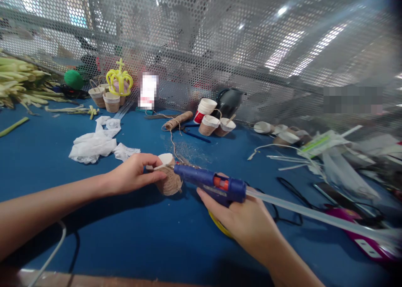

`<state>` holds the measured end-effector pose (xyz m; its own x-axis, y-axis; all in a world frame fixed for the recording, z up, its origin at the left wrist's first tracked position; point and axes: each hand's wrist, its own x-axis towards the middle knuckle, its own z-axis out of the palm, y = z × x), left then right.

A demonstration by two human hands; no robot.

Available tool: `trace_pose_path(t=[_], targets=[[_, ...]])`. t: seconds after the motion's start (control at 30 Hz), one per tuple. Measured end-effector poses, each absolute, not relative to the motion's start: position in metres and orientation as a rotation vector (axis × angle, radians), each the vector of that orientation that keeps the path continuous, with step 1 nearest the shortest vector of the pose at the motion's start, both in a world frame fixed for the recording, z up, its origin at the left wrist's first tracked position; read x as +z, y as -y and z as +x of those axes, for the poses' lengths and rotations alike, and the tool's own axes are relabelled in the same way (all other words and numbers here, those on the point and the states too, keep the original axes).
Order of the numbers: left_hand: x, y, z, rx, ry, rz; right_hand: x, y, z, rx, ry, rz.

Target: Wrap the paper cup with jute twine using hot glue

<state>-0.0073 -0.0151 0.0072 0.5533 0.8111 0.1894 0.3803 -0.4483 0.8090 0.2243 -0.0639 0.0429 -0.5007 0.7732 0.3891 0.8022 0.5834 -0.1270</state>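
My left hand (pixel 137 173) is closed on a small paper cup (pixel 170 184), its lower part wrapped in brown twine and its white rim showing above. The cup tilts, and a thin white strip shows near the fingertips. In my right hand (pixel 248 224) is a blue hot glue gun (pixel 205 179) with a long clear glue stick running out of its back to the right. Its nozzle points left and meets the cup's side near the rim; whether glue is coming out cannot be seen. A strand of twine (pixel 173 142) runs from the cup back to a twine spool (pixel 177 121).
Several twine-wrapped cups (pixel 209 125) stand along the perforated metal screen (pixel 176 36). White crumpled cloth (pixel 92 144) lies at left, a yellow crown (pixel 119 83) behind it. At right are a magenta power strip (pixel 361 232), cables and plastic bags. Pale stalks (pixel 19 82) fill the far left.
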Motion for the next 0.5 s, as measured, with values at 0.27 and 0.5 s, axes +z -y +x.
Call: trace_pose_path(t=[0.27, 0.5], targets=[[0.007, 0.014, -0.007, 0.745, -0.934, 2.067, 0.033, 0.064, 0.225, -0.471, 2.530, -1.093], [0.005, 0.013, -0.009, 0.769, -0.884, 2.011, 0.037, 0.062, 0.235, -0.185, 2.470, -1.298]])
